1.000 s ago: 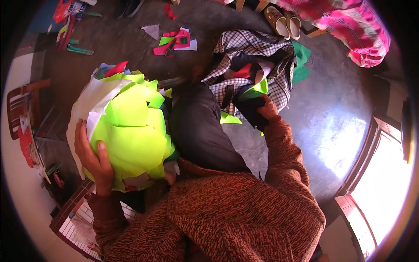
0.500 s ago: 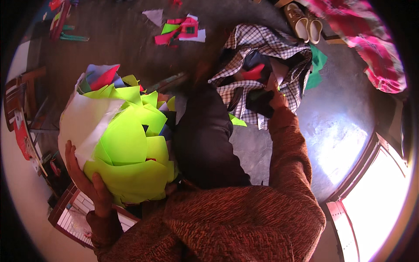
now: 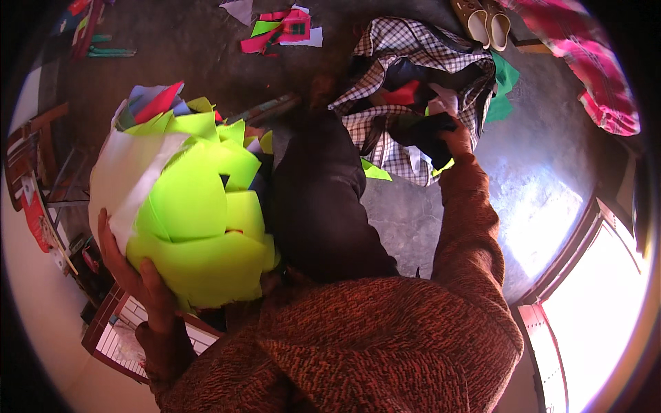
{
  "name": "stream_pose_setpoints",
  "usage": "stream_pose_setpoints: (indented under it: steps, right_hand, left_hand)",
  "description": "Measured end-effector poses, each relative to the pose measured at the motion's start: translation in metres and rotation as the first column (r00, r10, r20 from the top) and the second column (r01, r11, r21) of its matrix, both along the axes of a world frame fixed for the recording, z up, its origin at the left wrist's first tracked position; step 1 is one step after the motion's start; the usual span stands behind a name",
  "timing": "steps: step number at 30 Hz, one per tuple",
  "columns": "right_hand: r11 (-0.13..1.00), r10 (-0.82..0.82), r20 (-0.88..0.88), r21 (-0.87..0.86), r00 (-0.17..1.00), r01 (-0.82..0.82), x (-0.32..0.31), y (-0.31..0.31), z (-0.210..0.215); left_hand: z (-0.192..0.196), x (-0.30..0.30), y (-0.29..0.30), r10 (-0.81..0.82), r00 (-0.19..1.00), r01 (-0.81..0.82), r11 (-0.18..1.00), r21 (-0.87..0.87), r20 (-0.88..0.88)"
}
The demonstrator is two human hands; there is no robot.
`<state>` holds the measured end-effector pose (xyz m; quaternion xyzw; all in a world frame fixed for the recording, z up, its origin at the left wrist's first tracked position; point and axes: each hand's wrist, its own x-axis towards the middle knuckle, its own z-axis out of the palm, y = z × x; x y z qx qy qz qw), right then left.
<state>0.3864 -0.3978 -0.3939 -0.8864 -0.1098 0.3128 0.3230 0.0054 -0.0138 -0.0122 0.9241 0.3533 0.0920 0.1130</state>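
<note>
Neon-yellow cut cloth pieces [image 3: 200, 234] make up most of a thick bundle cradled against the person's left side, with white, red and blue scraps poking out at its top. The left hand [image 3: 138, 275] cups the bundle from below and outside, fingers [image 3: 110, 234] spread wide and curled up along the white outer layer, so the load rests in the palm rather than being pinched. These pieces look light and limp, thin fabric that flops and slides layer over layer; a loose stack like this would likely shed scraps unless it is supported underneath and pressed to the body.

The right hand [image 3: 454, 134] reaches out to a checked cloth [image 3: 406, 82] lying open on the floor, which holds dark, red and white scraps. Its fingers appear closed on a dark piece of fabric [image 3: 427, 131], though exactly how they grip is hidden by the folds. Soft stuff like this is best gathered in a bunched handful. More coloured scraps [image 3: 282, 31] lie further off on the floor [image 3: 530, 186], and a pair of sandals [image 3: 485, 24] sits beyond the checked cloth.
</note>
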Motion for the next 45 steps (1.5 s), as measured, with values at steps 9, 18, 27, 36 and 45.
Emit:
stream_pose_setpoints:
  steps: [9,18,27,36,45]
  right_hand:
    - [0.971,0.160,-0.059,0.191,0.985,-0.147,-0.080,-0.035,0.096]
    - [0.856,0.441,-0.274,-0.159,0.855,-0.492,-0.156,-0.009,0.084]
    - [0.462,0.854,-0.267,-0.006,0.447,-0.887,-0.144,0.010,0.088]
    - [0.601,0.742,-0.158,-0.275,0.651,-0.751,-0.182,0.044,-0.004]
    - [0.671,0.728,0.094,-0.296,0.679,-0.680,-0.192,0.041,-0.039]
  left_hand:
    - [-0.001,0.001,-0.004,-0.045,0.997,0.044,0.999,0.015,0.055]
    - [0.001,0.002,-0.003,-0.071,0.997,0.069,0.996,0.052,0.026]
    - [-0.004,-0.003,0.001,-0.040,0.999,0.039,0.998,0.045,0.026]
    - [-0.002,-0.003,0.000,0.007,0.999,-0.008,0.999,0.034,0.032]
    - [0.006,0.003,-0.001,-0.042,0.998,0.041,0.999,0.024,0.037]
